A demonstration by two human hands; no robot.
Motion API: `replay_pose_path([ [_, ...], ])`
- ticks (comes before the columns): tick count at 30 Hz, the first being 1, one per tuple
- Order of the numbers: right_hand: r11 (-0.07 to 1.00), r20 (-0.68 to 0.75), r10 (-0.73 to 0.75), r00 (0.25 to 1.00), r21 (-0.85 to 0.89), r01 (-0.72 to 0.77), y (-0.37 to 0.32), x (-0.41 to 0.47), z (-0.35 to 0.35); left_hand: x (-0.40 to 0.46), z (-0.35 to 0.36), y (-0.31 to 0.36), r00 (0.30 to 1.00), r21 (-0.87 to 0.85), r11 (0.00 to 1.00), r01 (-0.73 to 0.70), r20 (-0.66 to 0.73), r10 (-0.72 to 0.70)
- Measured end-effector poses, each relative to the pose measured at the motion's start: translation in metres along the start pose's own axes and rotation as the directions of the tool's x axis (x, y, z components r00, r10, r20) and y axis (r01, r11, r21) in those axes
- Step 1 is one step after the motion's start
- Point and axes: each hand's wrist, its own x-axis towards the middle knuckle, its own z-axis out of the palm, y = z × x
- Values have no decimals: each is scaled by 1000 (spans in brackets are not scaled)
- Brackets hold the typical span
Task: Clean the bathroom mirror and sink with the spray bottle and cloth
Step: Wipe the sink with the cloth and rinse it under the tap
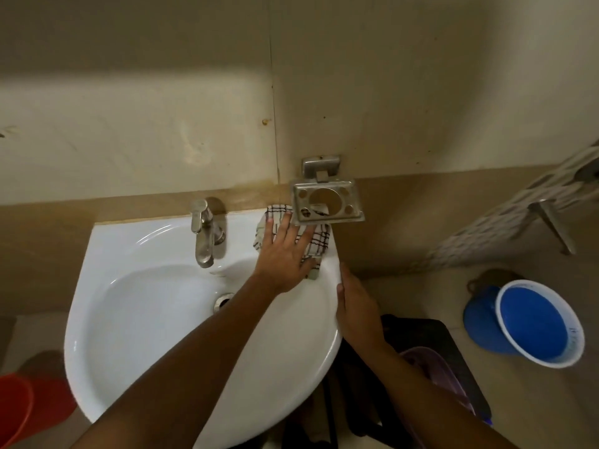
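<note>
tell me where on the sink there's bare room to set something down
Bare: the sink rim's back left corner, left of the tap, and the wide front rim under the forearms. Crowded: the back right corner, where the left hand presses the cloth under the holder; the right hand rests on the right edge.

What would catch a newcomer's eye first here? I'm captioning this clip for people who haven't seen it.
The white sink fills the middle, with the left hand pressing a checked cloth flat on its back right corner, under a metal wall holder. The right hand rests on the sink's right rim. A blue bucket stands on the floor at right.
</note>
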Motion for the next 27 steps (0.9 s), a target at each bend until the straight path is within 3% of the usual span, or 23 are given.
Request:
replay_pose_path([
  [4,999,27,-3,1000,-34,4,0,1,-2,-12,0,-48,996,37,996,86,-27,-85],
  [8,996,86,41,995,-83,-34,0,3,-10,-8,3,-38,980,37,980,194,-46,-193],
  [14,972,75,54,996,226,-70,4,9,-16,7,6,25,994,-33,993,113,5,-113],
  [18,928,31,155,987,339,-156,12,16,-20,-34,19,63,1000,-179,984,22,9,-21],
  [22,915,46,214,976,339,-217,30,14,-17,-89,37,101,995,-519,850,91,81,-58],
  [25,898,49,246,968,365,-246,39,10,-15,-83,34,103,987,-529,834,155,110,-113],
  [27,886,40,260,965,388,-255,41,8,-13,-60,25,109,960,-509,815,278,153,-232],
])
